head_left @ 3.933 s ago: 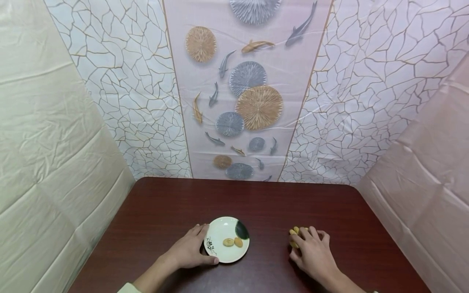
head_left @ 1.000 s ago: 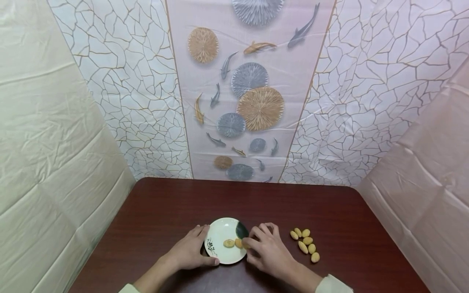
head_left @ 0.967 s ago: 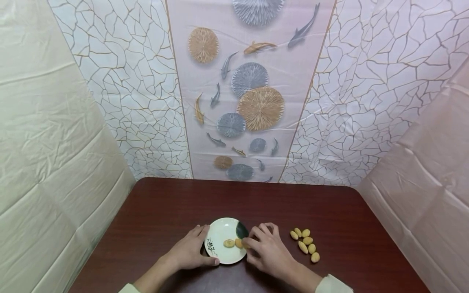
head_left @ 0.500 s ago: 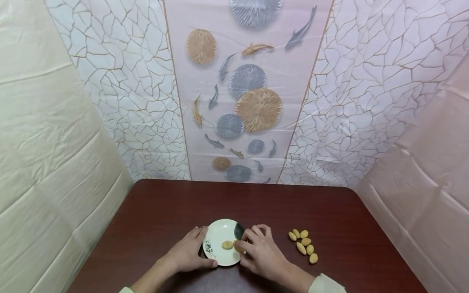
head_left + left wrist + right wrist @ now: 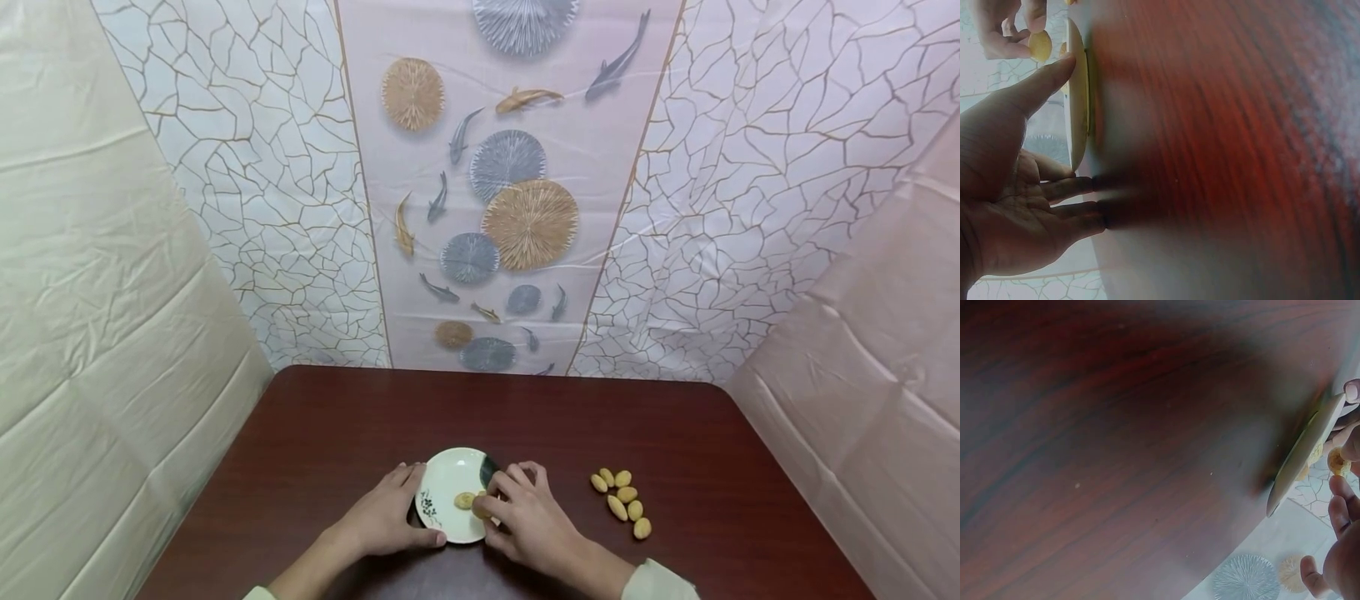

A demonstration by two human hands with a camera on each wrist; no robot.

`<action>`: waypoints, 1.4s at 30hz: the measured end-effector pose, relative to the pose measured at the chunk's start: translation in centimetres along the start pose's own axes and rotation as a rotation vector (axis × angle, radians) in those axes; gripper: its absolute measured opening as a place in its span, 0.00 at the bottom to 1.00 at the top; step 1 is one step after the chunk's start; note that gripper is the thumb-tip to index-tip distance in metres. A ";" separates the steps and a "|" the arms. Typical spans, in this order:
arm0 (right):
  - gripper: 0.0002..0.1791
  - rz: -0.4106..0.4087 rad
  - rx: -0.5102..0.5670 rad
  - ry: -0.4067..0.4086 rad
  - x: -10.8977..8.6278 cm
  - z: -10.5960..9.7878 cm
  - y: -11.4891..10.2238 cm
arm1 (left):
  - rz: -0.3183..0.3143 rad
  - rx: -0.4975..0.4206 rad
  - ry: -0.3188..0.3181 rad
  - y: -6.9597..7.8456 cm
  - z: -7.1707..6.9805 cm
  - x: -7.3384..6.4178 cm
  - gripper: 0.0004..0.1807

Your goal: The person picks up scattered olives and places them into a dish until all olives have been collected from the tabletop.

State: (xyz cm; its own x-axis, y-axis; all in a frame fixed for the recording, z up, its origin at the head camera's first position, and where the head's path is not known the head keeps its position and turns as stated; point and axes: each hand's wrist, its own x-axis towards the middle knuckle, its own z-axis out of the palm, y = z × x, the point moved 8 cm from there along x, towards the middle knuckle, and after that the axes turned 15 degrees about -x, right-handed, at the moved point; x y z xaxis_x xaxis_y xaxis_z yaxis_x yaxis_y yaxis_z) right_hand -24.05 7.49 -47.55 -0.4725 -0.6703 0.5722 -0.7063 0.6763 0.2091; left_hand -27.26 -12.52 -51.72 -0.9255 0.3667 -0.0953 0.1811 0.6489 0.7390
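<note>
A small white plate [image 5: 450, 467] with a dark green patch and a floral print stands on the table. My left hand [image 5: 386, 512] holds its left rim, thumb at the near edge and fingers along the side. In the left wrist view the thumb of my left hand [image 5: 1016, 144] lies on the rim. Over the plate's right side my right hand [image 5: 528, 517] pinches a small oval yellow-brown nut-like piece [image 5: 1339, 461] between thumb and fingertips. Another such oval piece [image 5: 464, 501] lies on the plate, and one more is mostly hidden behind the held piece.
Several more oval pieces [image 5: 627, 494] lie loose on the dark red wooden table [image 5: 360, 417], to the right of my right hand. Beyond the table's far edge hangs a patterned cloth [image 5: 487, 250], with plain pale cloths at both sides.
From the loose group on the right, my right hand has brought an oval piece over the plate, then moved slightly further left. My left hand has stayed at the plate's rim.
</note>
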 end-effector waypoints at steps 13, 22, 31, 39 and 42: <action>0.15 -0.009 -0.017 -0.028 0.0 0.8 -0.2 | -0.010 0.003 0.000 0.1 -0.1 0.2 0.69; 0.15 -0.021 -0.028 -0.043 0.3 1.1 -0.8 | 0.006 0.014 0.001 0.0 0.0 0.2 0.69; 0.13 -0.014 -0.038 -0.095 0.5 1.7 -0.8 | 0.004 0.016 -0.002 -0.1 0.0 0.2 0.69; 0.14 -0.023 -0.039 -0.107 0.4 1.8 -0.9 | 0.008 0.017 0.001 -0.2 0.0 0.1 0.69; 0.14 -0.026 -0.041 -0.110 0.3 1.9 -1.0 | 0.006 0.015 -0.002 -0.2 0.1 0.1 0.69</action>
State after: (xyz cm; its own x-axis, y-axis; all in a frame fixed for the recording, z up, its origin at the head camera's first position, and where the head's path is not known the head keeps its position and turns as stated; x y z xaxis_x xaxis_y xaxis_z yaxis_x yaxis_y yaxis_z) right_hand -24.51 6.00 -49.07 -0.5110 -0.7153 0.4767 -0.6977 0.6690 0.2561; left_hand -27.35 -12.60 -51.96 -0.9238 0.3717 -0.0918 0.1916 0.6563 0.7298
